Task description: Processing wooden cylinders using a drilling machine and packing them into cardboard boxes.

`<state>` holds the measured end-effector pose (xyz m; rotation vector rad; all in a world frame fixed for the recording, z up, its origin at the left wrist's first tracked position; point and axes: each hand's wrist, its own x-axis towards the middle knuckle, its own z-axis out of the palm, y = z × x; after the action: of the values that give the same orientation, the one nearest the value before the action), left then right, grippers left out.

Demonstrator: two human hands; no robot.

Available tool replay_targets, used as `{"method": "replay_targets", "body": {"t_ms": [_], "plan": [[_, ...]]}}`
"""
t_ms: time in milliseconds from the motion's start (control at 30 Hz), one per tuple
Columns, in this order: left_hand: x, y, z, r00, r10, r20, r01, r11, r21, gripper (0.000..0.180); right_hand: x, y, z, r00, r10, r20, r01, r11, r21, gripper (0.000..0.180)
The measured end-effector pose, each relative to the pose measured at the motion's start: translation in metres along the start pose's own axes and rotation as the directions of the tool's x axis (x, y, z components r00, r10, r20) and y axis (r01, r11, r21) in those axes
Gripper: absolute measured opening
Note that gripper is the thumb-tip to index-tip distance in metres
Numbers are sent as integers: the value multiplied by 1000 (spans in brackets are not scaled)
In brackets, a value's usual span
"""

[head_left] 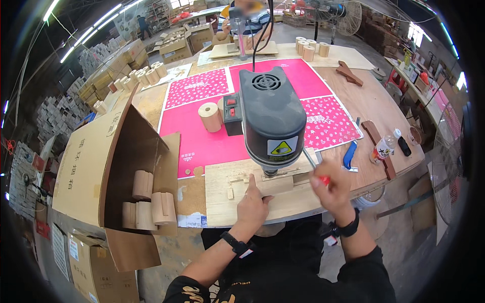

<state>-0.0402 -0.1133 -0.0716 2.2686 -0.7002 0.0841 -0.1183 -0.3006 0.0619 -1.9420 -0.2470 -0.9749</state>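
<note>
1. Showing the left hand [252, 208], thumb and index apart, on or just over a pale rectangular wooden board [222, 214], lengthwise left to right in the foreground.
2. Gripping with the right hand [332, 190], the nearer one, a red-knobbed metal lever [325, 180] slanting forward-left.
3. Aiming a black round chuck [271, 172] downward, just right of the left fingertip, from a dark grey rounded drill-press head [275, 113].
</note>
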Motion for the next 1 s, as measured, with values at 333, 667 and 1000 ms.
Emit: {"method": "replay_targets", "body": {"t_ms": [333,667,1000], "plan": [[8,2,-17,997,53,-63,-56,998,-40,89,-12,34,12,964,-234,127,261,924,-278,14],[76,4,-83,824,30,566,170,939,-298,91,70,41,-10,807,529,264,-556,831,35,40],[33,-53,-172,772,-152,617,275,955,-109,69,-37,59,-25,791,501,351,-363,846,-391,32]]}}
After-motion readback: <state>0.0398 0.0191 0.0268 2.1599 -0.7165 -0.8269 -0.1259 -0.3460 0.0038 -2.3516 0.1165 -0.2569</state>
